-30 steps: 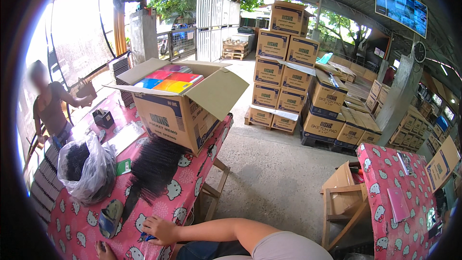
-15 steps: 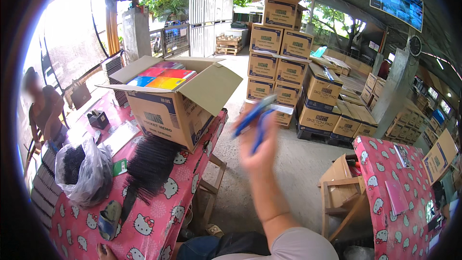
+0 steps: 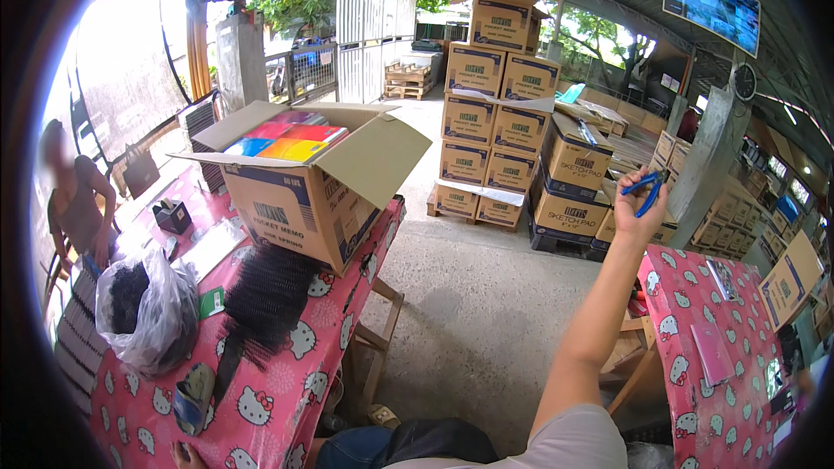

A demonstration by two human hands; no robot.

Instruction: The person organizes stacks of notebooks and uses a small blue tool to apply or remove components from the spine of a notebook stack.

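My right hand (image 3: 640,219) is raised at the end of an outstretched arm, closed around blue-handled pliers (image 3: 648,200). The pliers' handles are spread, and their jaws point up. At the lower left, only the fingers of my left hand (image 3: 187,457) show, lying on the pink patterned table cover (image 3: 300,382). They look spread, with nothing visible in them. Near them lies a blue-and-beige rounded object (image 3: 194,399) that I cannot identify. Beyond it, black spiral binding coils (image 3: 269,295) are spread beside a plastic bag (image 3: 148,321) holding more black coils.
An open carton (image 3: 295,217) of colourful memo pads stands on the left table. Stacked cartons (image 3: 495,122) rise ahead. A second pink-covered table (image 3: 695,330) with a pink notebook (image 3: 712,354) is at right. Another person (image 3: 82,200) is at far left.
My right hand has swung to the right with the pliers, from above the aisle to beyond the right table's far edge. The left fingers stay at the table.
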